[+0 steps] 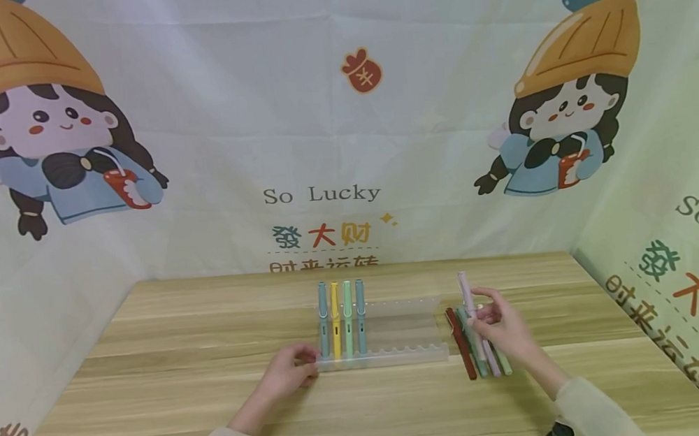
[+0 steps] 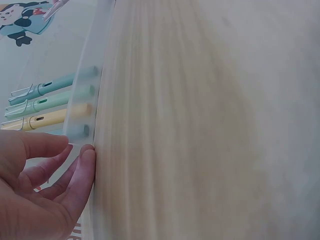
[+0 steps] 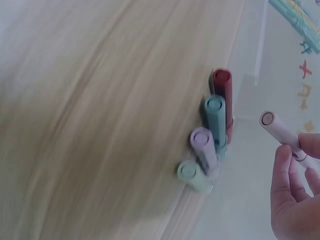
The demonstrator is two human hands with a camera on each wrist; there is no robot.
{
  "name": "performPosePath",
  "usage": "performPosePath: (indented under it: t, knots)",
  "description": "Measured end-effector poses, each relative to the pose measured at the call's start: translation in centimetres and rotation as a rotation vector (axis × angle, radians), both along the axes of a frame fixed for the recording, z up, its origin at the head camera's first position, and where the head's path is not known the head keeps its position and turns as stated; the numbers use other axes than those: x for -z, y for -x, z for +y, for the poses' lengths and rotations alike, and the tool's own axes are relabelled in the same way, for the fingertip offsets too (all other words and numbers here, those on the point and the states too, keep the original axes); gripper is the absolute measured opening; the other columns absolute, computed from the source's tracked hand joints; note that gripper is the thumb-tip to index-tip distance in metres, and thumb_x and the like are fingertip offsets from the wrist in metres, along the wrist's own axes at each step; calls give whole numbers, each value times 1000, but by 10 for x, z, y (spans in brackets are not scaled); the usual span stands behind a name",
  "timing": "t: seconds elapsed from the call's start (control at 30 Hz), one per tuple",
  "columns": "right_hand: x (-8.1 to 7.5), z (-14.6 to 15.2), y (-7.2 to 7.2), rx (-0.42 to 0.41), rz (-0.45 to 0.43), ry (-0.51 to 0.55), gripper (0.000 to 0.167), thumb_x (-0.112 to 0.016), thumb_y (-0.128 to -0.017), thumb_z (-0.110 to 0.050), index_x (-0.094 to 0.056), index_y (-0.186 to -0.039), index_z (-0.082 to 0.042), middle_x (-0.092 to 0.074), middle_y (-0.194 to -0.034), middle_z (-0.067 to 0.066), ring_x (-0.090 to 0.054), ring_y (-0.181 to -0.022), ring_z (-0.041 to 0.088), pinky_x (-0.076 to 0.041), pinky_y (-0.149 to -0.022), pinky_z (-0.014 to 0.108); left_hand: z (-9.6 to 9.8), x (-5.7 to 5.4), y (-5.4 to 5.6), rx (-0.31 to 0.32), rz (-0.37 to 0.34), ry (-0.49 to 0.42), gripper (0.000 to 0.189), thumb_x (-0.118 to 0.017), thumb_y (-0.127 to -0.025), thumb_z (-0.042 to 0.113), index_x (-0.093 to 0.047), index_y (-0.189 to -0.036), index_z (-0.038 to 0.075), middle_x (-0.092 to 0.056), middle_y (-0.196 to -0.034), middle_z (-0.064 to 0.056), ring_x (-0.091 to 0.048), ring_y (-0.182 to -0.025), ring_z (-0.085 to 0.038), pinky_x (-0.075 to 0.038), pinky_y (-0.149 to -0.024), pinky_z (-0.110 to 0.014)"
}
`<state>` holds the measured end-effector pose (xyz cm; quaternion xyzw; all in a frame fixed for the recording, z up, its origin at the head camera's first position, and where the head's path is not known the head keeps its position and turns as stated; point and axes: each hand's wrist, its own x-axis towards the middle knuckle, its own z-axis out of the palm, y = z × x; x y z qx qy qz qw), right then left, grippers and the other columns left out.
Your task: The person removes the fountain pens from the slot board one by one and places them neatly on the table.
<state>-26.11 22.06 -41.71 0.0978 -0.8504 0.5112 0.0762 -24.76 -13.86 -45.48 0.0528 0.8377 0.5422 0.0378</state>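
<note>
A clear plastic pen rack [image 1: 401, 357] with a notched front edge lies on the table. In its left part stand a blue-grey pen [image 1: 324, 319], a yellow pen [image 1: 336, 317], a mint pen [image 1: 349, 316] and a second blue-grey pen [image 1: 362, 315], side by side. My left hand [image 1: 291, 369] holds the rack's front left corner between thumb and fingers. To the right of the rack my right hand [image 1: 504, 326] pinches a pale purple pen [image 3: 282, 130], raised and tilted above a loose group of pens.
Beneath the right hand lie a dark red pen [image 1: 461, 344], a teal pen [image 3: 216, 117], a purple pen [image 3: 204, 145] and a pale green pen [image 3: 194, 175], close together. A printed cloth [image 1: 433, 168] hangs behind the wooden table [image 1: 208, 330].
</note>
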Motion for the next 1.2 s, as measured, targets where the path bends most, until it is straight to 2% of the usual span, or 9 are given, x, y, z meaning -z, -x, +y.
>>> performPosePath:
  t: [0.37,0.6,0.87,1.2]
  knots:
    - [2,29,-2,-11,-8,-58,50,-58,-78,6,-39,-124,4,-56,-82,15,-52,-70,21,-50,-55,29,1,-2,-1,-9,-3,8,16,-53,-78,-10,-56,-93,-6,-55,-82,-10,-55,-69,-19,-50,-59,-32]
    - [7,45,-3,-47,-64,-24,49,-57,-78,7,-37,-123,8,-55,-80,17,-55,-69,25,-51,-57,30,1,-1,-1,-10,-1,0,16,-53,-78,-10,-56,-93,-7,-55,-82,-11,-55,-69,-19,-50,-58,-32]
    - [13,57,-2,-81,-122,-66,47,-56,-79,6,-35,-121,13,-56,-76,14,-52,-62,20,-47,-51,29,1,-1,-1,-5,0,-3,16,-53,-78,-10,-56,-93,-7,-55,-82,-10,-55,-69,-19,-50,-58,-32]
    - [22,59,3,-27,-210,-102,47,-56,-79,3,-37,-121,11,-57,-79,14,-54,-62,20,-47,-51,29,1,-3,-2,-4,-6,-1,16,-53,-78,-9,-56,-94,-6,-55,-83,-11,-55,-70,-19,-50,-59,-33]
